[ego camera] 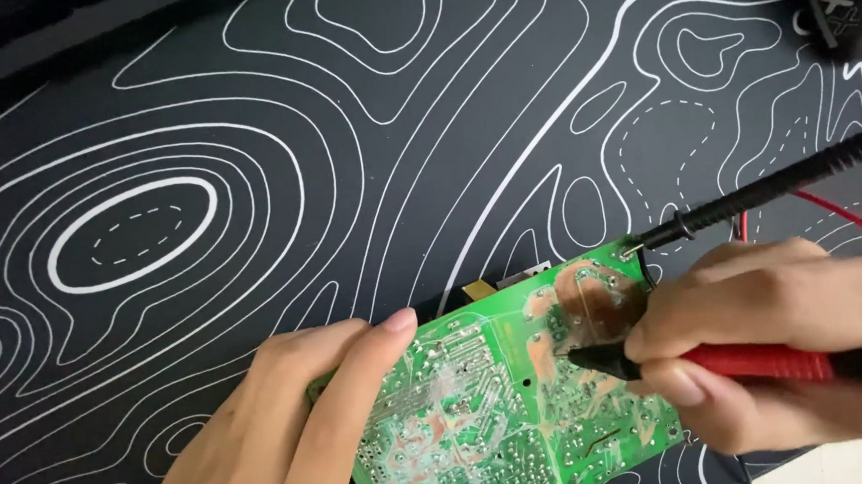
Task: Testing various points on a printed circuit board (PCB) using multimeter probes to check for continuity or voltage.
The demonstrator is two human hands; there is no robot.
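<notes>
Left hand (pixel 283 430): enters from 7 o'clock, fingers curled, gripping green circuit board (pixel 500 397) edge.
Right hand (pixel 766 336): enters from 3 o'clock, fingers pinching red probe (pixel 757 360); black probe (pixel 777 191) at 1 o'clock.

Circuit board (pixel 481 408): green, silver solder dots, brownish patch at right. Probe (pixel 767 361): red, black tip. Second probe (pixel 777 186): black. Tabletop (pixel 245 134): black, white contour lines.

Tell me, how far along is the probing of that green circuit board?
Done: the green circuit board lies solder side up on the black mat, steadied by the left hand. In hand: the right hand presses the red probe onto a browned patch, while the black probe touches the board's corner. Left: cannot tell; no meter shows in view.
</notes>
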